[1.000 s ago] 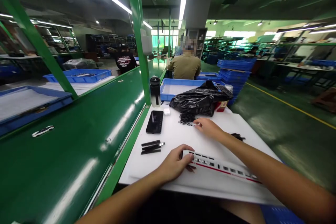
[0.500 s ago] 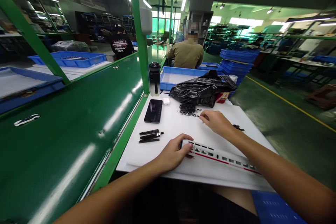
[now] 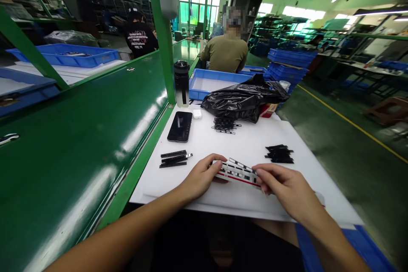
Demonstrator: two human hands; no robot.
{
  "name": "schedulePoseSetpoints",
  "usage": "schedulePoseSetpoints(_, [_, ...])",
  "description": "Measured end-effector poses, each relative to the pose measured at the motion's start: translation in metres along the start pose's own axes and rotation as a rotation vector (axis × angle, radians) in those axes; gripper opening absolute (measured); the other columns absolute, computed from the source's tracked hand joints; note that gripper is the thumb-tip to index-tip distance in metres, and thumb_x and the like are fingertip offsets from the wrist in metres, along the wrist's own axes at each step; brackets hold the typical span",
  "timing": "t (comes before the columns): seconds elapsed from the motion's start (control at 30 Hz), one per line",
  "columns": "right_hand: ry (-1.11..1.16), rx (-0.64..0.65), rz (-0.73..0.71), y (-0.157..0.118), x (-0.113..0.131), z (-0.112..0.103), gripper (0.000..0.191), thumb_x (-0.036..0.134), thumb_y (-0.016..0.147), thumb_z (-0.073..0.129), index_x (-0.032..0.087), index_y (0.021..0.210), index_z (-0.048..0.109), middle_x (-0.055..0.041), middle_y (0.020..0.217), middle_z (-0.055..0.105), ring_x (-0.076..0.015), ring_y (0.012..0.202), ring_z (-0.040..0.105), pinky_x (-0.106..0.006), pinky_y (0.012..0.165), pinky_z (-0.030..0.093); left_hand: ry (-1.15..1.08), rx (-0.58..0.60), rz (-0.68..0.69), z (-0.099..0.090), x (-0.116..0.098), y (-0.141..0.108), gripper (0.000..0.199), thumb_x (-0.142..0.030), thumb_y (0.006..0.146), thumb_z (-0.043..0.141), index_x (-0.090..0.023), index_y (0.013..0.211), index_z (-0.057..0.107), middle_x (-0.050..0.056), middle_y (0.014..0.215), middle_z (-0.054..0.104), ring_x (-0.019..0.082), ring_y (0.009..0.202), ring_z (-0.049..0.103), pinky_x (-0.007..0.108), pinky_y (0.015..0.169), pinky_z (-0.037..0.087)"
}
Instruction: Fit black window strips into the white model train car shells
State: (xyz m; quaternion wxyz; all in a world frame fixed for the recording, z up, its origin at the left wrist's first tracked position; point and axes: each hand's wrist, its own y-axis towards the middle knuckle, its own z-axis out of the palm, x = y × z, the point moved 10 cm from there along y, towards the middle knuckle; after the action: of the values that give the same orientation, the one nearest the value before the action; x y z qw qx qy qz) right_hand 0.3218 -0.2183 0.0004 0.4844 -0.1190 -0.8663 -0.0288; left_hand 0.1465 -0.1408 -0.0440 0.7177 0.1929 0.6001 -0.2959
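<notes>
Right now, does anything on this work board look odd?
A crumpled black plastic bag sits on the board's far edge, and a smartphone lies near the black strips; both look out of place beside the white model train carriage between the left hand and right hand.

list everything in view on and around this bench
white work sheet: 1, white, on the bench top
model train body: 1, white with red stripe, between both hands
black strips: several, black, stacked left of the hands
black slotted pieces: a small pile, black, below the bag
black small parts: a small pile, black, right of the hands
smartphone: 1, black, on the sheet
earbud case: 1, white, above the phone
bottle: 1, black top, at the sheet's far edge
plastic bag: 1, black, at the far edge
tray: 1, blue, behind the bag
crates: a stack, blue, far right
seated person: 1, olive shirt, beyond the tray
standing person: 1, black top, far left
left hand: 1, on the body's left end
right hand: 1, on its right end
</notes>
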Motion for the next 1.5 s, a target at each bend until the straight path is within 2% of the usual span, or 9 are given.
schedulePoseSetpoints(0.13, [-0.034, -0.040, 0.057, -0.017, -0.013, 0.012, 0.035, 0.055, 0.086, 0.061, 0.023, 0.094, 0.072, -0.0038, 0.074, 0.070, -0.0171, 0.059, 0.062, -0.030, 0.058, 0.053, 0.030, -0.015, -0.007, -0.004, 0.001, 0.000, 0.033, -0.044, 0.095, 0.052, -0.018, 0.111, 0.065, 0.004, 0.092, 0.064, 0.020, 0.087, 0.063, 0.033, 0.079, 0.056])
schedulePoseSetpoints(0.27, [0.012, -0.061, 0.103, -0.016, -0.012, 0.020, 0.029, 0.053, 0.083, 0.065, 0.024, 0.091, 0.069, -0.0022, 0.072, 0.070, -0.0163, 0.056, 0.062, -0.028, 0.054, 0.053, 0.090, -0.027, 0.015, -0.006, 0.000, -0.002, 0.033, -0.044, 0.096, 0.051, -0.019, 0.112, 0.066, 0.003, 0.093, 0.066, 0.020, 0.087, 0.064, 0.032, 0.083, 0.053])
schedulePoseSetpoints(0.37, [0.033, -0.031, 0.119, -0.012, -0.009, 0.024, 0.026, 0.050, 0.083, 0.067, 0.025, 0.091, 0.066, -0.0012, 0.074, 0.071, -0.0151, 0.056, 0.063, -0.026, 0.053, 0.053, 0.092, -0.015, 0.018, -0.005, 0.000, -0.002, 0.034, -0.044, 0.096, 0.050, -0.019, 0.113, 0.065, 0.003, 0.094, 0.066, 0.020, 0.088, 0.063, 0.031, 0.083, 0.052])
schedulePoseSetpoints(0.63, [-0.044, -0.083, 0.107, -0.010, -0.008, 0.012, 0.028, 0.052, 0.083, 0.067, 0.025, 0.088, 0.065, -0.0019, 0.074, 0.072, -0.0158, 0.054, 0.065, -0.026, 0.051, 0.053, 0.172, -0.013, 0.036, -0.006, -0.002, -0.001, 0.034, -0.043, 0.098, 0.046, -0.019, 0.115, 0.064, 0.003, 0.095, 0.064, 0.020, 0.090, 0.061, 0.032, 0.085, 0.049])
schedulePoseSetpoints(0.8, [-0.151, -0.137, 0.030, -0.013, 0.007, 0.010, 0.022, 0.048, 0.086, 0.065, 0.026, 0.086, 0.066, -0.0018, 0.073, 0.072, -0.0171, 0.056, 0.065, -0.028, 0.057, 0.053, 0.242, -0.033, 0.045, -0.008, -0.004, -0.002, 0.034, -0.043, 0.099, 0.045, -0.020, 0.115, 0.064, 0.002, 0.093, 0.064, 0.019, 0.089, 0.059, 0.030, 0.085, 0.047])
schedulePoseSetpoints(0.97, [-0.236, -0.174, -0.073, -0.018, 0.020, 0.011, 0.020, 0.045, 0.087, 0.063, 0.026, 0.085, 0.068, -0.0014, 0.076, 0.073, -0.0187, 0.062, 0.066, -0.031, 0.064, 0.053, 0.180, -0.014, 0.019, -0.005, -0.002, -0.001, 0.033, -0.042, 0.099, 0.046, -0.020, 0.115, 0.063, 0.002, 0.094, 0.064, 0.019, 0.089, 0.061, 0.029, 0.084, 0.050])
schedulePoseSetpoints(1.13, [-0.246, -0.211, -0.087, -0.021, 0.029, 0.009, 0.015, 0.039, 0.088, 0.064, 0.025, 0.084, 0.069, 0.0004, 0.076, 0.073, -0.0178, 0.065, 0.066, -0.029, 0.066, 0.051, 0.205, -0.018, 0.030, -0.004, -0.006, -0.002, 0.032, -0.041, 0.099, 0.045, -0.020, 0.114, 0.063, 0.002, 0.093, 0.064, 0.018, 0.089, 0.062, 0.028, 0.084, 0.051])
schedulePoseSetpoints(1.37, [-0.303, -0.137, -0.104, -0.016, 0.030, 0.015, 0.012, 0.038, 0.090, 0.063, 0.027, 0.088, 0.067, 0.0034, 0.076, 0.073, -0.0160, 0.065, 0.067, -0.027, 0.063, 0.048, 0.362, -0.068, 0.051, -0.007, -0.006, -0.003, 0.029, -0.036, 0.089, 0.065, -0.020, 0.113, 0.063, 0.003, 0.104, 0.065, 0.015, 0.079, 0.066, 0.026, 0.074, 0.054])
schedulePoseSetpoints(1.5, [-0.464, -0.103, -0.172, -0.015, 0.034, 0.019, 0.012, 0.036, 0.089, 0.063, 0.028, 0.097, 0.067, 0.0055, 0.069, 0.069, -0.0150, 0.061, 0.064, -0.028, 0.059, 0.045, 0.415, -0.108, 0.084, -0.008, -0.009, -0.004, 0.028, -0.035, 0.087, 0.066, -0.020, 0.110, 0.064, 0.003, 0.102, 0.066, 0.016, 0.079, 0.068, 0.025, 0.072, 0.054])
